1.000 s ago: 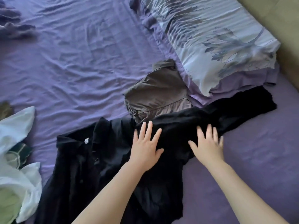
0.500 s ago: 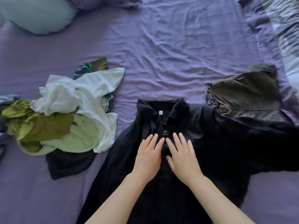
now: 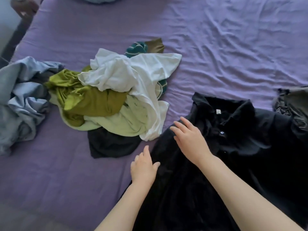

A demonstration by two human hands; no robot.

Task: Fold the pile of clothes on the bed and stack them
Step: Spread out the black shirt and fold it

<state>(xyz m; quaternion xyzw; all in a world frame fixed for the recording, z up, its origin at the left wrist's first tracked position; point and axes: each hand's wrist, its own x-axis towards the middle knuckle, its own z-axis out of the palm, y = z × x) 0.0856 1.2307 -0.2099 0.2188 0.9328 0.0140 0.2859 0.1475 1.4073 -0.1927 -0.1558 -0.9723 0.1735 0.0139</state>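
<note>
At the bed's near edge both hands, the left hand point(image 3: 144, 169) and the right hand point(image 3: 191, 139), lie flat and open on the unfolded black shirt point(image 3: 233, 164) (gripping nothing), while farther back the pile of clothes point(image 3: 116, 97) waits unfolded, so most work remains.

Soft, even daylight is filling the scene, and nothing is looking harsh or glaring. The purple sheet point(image 3: 216, 47) is showing its wrinkles through gentle shading, brighter toward the upper right. The white shirt point(image 3: 133, 72) is catching the most light and is nearing overexposure, with its folds fading. The black shirt point(image 3: 241, 147) is swallowing light, so its creases are nearly disappearing into flat darkness. Both hands, left point(image 3: 144, 169) and right point(image 3: 191, 139), are looking slightly smeared by motion, casting only faint shadows. The wide lens is bending the bed's left edge, and the corners are softening and dimming.
</note>
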